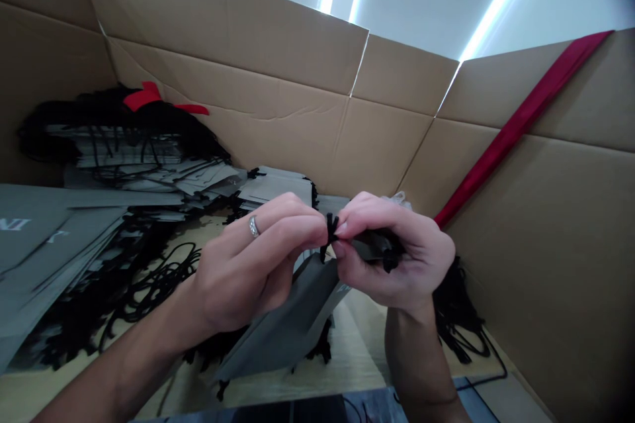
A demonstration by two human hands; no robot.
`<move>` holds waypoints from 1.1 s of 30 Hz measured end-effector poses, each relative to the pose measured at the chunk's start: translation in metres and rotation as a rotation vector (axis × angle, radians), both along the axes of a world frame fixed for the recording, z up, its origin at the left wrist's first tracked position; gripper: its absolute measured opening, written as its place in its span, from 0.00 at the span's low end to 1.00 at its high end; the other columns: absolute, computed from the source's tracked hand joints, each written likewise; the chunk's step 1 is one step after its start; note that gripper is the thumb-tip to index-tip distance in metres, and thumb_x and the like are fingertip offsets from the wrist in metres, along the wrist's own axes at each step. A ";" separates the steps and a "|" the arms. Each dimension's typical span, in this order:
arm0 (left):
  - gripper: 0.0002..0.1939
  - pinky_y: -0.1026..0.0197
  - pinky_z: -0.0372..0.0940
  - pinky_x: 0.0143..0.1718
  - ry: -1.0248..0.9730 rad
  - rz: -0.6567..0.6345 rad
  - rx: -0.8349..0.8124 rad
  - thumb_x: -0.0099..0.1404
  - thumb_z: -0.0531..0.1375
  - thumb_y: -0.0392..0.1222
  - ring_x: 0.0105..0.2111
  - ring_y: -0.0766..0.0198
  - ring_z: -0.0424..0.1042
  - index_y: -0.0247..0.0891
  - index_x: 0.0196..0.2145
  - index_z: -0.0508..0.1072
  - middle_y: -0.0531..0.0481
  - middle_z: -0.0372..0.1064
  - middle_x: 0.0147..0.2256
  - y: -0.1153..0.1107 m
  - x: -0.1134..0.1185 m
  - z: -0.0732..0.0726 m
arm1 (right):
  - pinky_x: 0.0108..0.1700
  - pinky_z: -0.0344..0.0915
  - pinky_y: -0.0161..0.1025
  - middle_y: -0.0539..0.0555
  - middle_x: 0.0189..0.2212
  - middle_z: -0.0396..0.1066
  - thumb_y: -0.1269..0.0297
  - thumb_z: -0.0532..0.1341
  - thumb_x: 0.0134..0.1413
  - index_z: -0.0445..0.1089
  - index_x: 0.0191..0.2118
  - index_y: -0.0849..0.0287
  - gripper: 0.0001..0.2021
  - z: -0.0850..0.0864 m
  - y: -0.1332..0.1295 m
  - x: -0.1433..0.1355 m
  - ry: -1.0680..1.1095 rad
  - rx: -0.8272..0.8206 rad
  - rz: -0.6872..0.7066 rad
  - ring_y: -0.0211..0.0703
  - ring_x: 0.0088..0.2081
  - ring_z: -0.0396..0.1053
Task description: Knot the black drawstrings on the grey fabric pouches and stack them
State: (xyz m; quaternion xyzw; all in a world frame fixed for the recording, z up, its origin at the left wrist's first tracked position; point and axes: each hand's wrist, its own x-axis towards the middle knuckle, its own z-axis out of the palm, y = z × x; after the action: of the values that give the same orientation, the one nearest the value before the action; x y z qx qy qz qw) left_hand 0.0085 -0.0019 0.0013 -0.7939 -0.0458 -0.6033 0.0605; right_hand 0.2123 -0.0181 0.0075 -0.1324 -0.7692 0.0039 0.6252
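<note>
Cord (331, 227) sits pinched between left grip (251, 261) and right grip (399, 251).

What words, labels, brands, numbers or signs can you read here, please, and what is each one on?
"NI": white letters on a grey bag at left, cut off by the picture's edge, so the full word cannot be told.
Unreadable: a small white mark right of those letters.
Unreadable: a blurred white mark on the middle bag.
</note>
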 end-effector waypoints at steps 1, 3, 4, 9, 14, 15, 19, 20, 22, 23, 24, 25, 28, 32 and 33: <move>0.13 0.63 0.76 0.35 -0.002 -0.015 0.001 0.77 0.58 0.21 0.35 0.65 0.79 0.38 0.46 0.75 0.49 0.77 0.36 0.001 0.000 0.000 | 0.32 0.76 0.39 0.51 0.34 0.81 0.79 0.71 0.54 0.81 0.43 0.56 0.13 0.000 0.000 0.000 0.002 0.000 0.001 0.40 0.31 0.77; 0.13 0.63 0.75 0.35 0.003 -0.037 -0.004 0.76 0.59 0.21 0.34 0.65 0.79 0.37 0.47 0.76 0.49 0.76 0.36 0.001 0.001 -0.001 | 0.32 0.77 0.39 0.51 0.34 0.82 0.79 0.71 0.54 0.81 0.43 0.56 0.13 0.000 0.000 0.000 0.006 0.001 -0.002 0.40 0.31 0.77; 0.13 0.63 0.75 0.35 0.006 -0.038 -0.015 0.76 0.59 0.21 0.34 0.66 0.79 0.37 0.47 0.76 0.49 0.77 0.36 0.002 0.001 -0.001 | 0.32 0.77 0.39 0.51 0.33 0.82 0.79 0.71 0.54 0.81 0.43 0.55 0.13 0.000 0.000 0.000 0.007 0.003 -0.009 0.40 0.31 0.77; 0.14 0.63 0.79 0.40 -0.010 -0.054 -0.038 0.76 0.61 0.22 0.37 0.64 0.82 0.38 0.49 0.78 0.48 0.81 0.38 0.001 -0.001 -0.001 | 0.32 0.76 0.38 0.50 0.34 0.82 0.79 0.71 0.55 0.81 0.42 0.54 0.13 0.000 -0.003 0.001 0.037 -0.021 -0.067 0.41 0.32 0.78; 0.13 0.66 0.81 0.45 -0.043 0.015 0.029 0.72 0.67 0.20 0.40 0.64 0.85 0.35 0.48 0.81 0.47 0.84 0.41 0.002 -0.004 0.000 | 0.34 0.74 0.35 0.49 0.34 0.82 0.81 0.72 0.53 0.81 0.42 0.56 0.14 0.000 -0.008 0.001 0.039 -0.077 -0.076 0.38 0.32 0.77; 0.13 0.67 0.81 0.46 -0.033 0.027 0.041 0.72 0.68 0.21 0.41 0.65 0.85 0.34 0.47 0.81 0.47 0.84 0.42 0.003 -0.005 0.000 | 0.34 0.74 0.36 0.49 0.35 0.82 0.81 0.72 0.53 0.81 0.42 0.56 0.14 0.000 -0.009 0.001 0.031 -0.089 -0.079 0.38 0.32 0.77; 0.11 0.68 0.80 0.48 -0.002 0.018 0.082 0.70 0.68 0.20 0.40 0.66 0.83 0.32 0.46 0.81 0.47 0.83 0.41 0.006 -0.007 0.003 | 0.36 0.74 0.36 0.49 0.35 0.81 0.81 0.72 0.54 0.81 0.42 0.56 0.14 -0.001 -0.009 0.000 0.015 -0.129 -0.079 0.37 0.33 0.77; 0.11 0.68 0.80 0.47 -0.001 0.009 0.086 0.70 0.68 0.20 0.39 0.66 0.83 0.32 0.45 0.80 0.47 0.82 0.40 0.006 -0.008 0.003 | 0.36 0.74 0.36 0.49 0.35 0.81 0.81 0.72 0.54 0.81 0.42 0.56 0.14 -0.001 -0.009 0.000 0.011 -0.130 -0.078 0.37 0.33 0.77; 0.12 0.67 0.80 0.45 0.024 0.008 0.061 0.70 0.68 0.20 0.38 0.65 0.83 0.33 0.46 0.79 0.47 0.81 0.39 0.005 -0.008 0.003 | 0.37 0.75 0.37 0.49 0.35 0.82 0.81 0.71 0.55 0.80 0.42 0.56 0.14 0.000 -0.010 0.000 0.003 -0.113 -0.087 0.38 0.34 0.77; 0.13 0.66 0.80 0.45 0.036 0.018 0.045 0.70 0.67 0.20 0.38 0.65 0.83 0.33 0.46 0.79 0.48 0.81 0.39 0.004 -0.009 0.003 | 0.37 0.75 0.37 0.50 0.35 0.82 0.81 0.71 0.55 0.80 0.42 0.56 0.14 0.001 -0.010 0.000 -0.002 -0.098 -0.097 0.38 0.34 0.78; 0.13 0.66 0.79 0.45 0.045 0.028 0.031 0.70 0.67 0.20 0.38 0.65 0.83 0.34 0.46 0.79 0.48 0.81 0.39 0.003 -0.009 0.002 | 0.37 0.75 0.38 0.50 0.35 0.82 0.81 0.71 0.56 0.80 0.42 0.55 0.14 0.001 -0.010 0.000 -0.007 -0.077 -0.107 0.39 0.34 0.78; 0.14 0.66 0.79 0.45 0.053 0.037 0.012 0.70 0.67 0.20 0.38 0.65 0.83 0.35 0.46 0.79 0.48 0.80 0.39 0.002 -0.009 0.001 | 0.37 0.75 0.38 0.50 0.35 0.82 0.81 0.71 0.56 0.80 0.43 0.55 0.14 0.002 -0.010 -0.001 -0.011 -0.054 -0.117 0.39 0.34 0.78; 0.15 0.66 0.78 0.46 0.020 0.008 -0.126 0.69 0.68 0.22 0.40 0.65 0.83 0.37 0.48 0.79 0.50 0.82 0.41 0.000 -0.008 -0.002 | 0.36 0.76 0.39 0.51 0.35 0.82 0.82 0.71 0.56 0.80 0.43 0.56 0.14 0.003 -0.009 -0.002 -0.011 0.003 -0.143 0.41 0.35 0.79; 0.13 0.72 0.79 0.48 -0.106 -0.166 -0.494 0.70 0.74 0.31 0.42 0.69 0.84 0.39 0.51 0.82 0.52 0.84 0.44 -0.003 0.000 -0.001 | 0.38 0.78 0.42 0.53 0.36 0.83 0.83 0.71 0.56 0.81 0.45 0.57 0.16 0.003 -0.005 -0.004 -0.001 0.089 -0.148 0.43 0.36 0.80; 0.11 0.73 0.80 0.46 -0.125 -0.198 -0.574 0.71 0.74 0.33 0.41 0.69 0.85 0.39 0.50 0.83 0.52 0.85 0.43 -0.004 0.002 0.000 | 0.39 0.79 0.42 0.53 0.36 0.83 0.83 0.72 0.56 0.82 0.45 0.57 0.16 0.003 -0.005 -0.004 -0.007 0.102 -0.151 0.43 0.36 0.81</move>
State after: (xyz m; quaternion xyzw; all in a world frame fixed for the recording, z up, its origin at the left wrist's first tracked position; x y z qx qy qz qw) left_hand 0.0106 -0.0062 0.0015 -0.7405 -0.1405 -0.6164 -0.2280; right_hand 0.2079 -0.0231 0.0102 -0.1581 -0.7582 -0.0831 0.6271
